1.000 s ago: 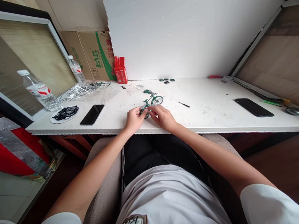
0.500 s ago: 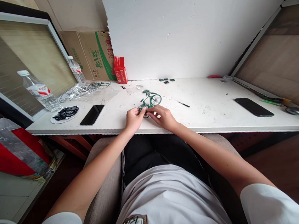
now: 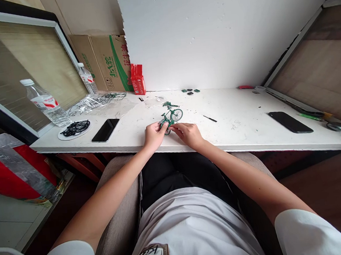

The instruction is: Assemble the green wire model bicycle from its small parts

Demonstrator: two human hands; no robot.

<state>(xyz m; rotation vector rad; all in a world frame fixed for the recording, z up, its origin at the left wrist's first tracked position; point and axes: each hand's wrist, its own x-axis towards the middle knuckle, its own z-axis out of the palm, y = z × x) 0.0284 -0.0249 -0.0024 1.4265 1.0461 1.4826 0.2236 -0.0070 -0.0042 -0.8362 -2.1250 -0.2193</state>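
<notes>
1. I see the green model bicycle (image 3: 171, 114) near the desk's (image 3: 241, 134) front edge.
2. The left hand (image 3: 154, 137) pinches its rear; I can't tell whether the right hand (image 3: 190, 134), fingertips there, grips anything.
3. Rightward, desk room stretches between the thin tool (image 3: 210, 118) and a phone (image 3: 290, 122).

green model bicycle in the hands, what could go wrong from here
The green model bicycle has thin frame parts and spokes, so too firm a pinch from the left hand or push from the right hand might bend or snap something.

Both hands are near the front edge of the table, so a slipped part could drop off it.
</notes>
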